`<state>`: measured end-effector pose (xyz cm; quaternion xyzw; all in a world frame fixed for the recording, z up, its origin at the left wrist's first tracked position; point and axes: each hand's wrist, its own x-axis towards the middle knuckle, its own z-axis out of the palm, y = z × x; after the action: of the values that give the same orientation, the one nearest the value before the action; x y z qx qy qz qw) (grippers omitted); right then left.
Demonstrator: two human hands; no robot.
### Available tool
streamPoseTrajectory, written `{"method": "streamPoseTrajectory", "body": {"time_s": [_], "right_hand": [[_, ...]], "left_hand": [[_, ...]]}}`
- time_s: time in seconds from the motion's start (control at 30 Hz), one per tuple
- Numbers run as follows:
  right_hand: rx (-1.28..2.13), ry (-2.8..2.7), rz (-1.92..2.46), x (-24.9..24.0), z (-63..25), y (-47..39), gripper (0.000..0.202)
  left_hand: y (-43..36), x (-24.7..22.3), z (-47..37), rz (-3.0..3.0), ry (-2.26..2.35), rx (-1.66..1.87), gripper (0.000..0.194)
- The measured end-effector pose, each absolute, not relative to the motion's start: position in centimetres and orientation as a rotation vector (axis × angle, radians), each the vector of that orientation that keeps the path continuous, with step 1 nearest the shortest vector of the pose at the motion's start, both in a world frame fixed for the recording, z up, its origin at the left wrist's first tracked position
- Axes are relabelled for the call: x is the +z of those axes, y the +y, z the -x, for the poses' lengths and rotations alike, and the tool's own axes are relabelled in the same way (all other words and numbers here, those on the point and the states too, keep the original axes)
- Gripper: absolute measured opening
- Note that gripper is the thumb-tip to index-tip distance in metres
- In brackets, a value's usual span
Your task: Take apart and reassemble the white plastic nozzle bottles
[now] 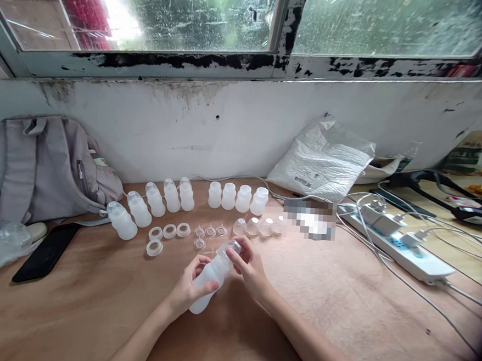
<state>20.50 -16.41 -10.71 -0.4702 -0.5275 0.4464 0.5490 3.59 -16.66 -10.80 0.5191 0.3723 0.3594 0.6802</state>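
My left hand (187, 289) is wrapped round the body of a frosted baby bottle (200, 304), tilted with its top away to the right. My right hand (253, 269) grips the clear cap (223, 248) at the bottle's top. Just beyond lie several bottle nipples (210, 230) and several clear dome caps (252, 227). To their left are several collar rings (170, 231). Farther back stand several open bottles (243, 199) in a row. Several capped bottles (155, 200) form a slanting line at the left.
A grey backpack (52, 162) leans against the wall, with a black phone (46, 252) and a plastic bag (0, 251) before it. At the right, a white power strip (405, 247) trails several cables. A white mailer bag (320, 161) and a black headset (450, 198) lie behind.
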Motion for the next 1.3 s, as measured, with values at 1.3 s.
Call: {"method": "streamPoseTrajectory", "body": {"time_s": [1.3], "right_hand": [[0.683, -1.324, 1.129, -13.4, -16.8, -17.5, 0.015]], "left_hand": [[-17.2, -12.2, -3.1, -1.382, 0.809, 0.900, 0.033]]}}
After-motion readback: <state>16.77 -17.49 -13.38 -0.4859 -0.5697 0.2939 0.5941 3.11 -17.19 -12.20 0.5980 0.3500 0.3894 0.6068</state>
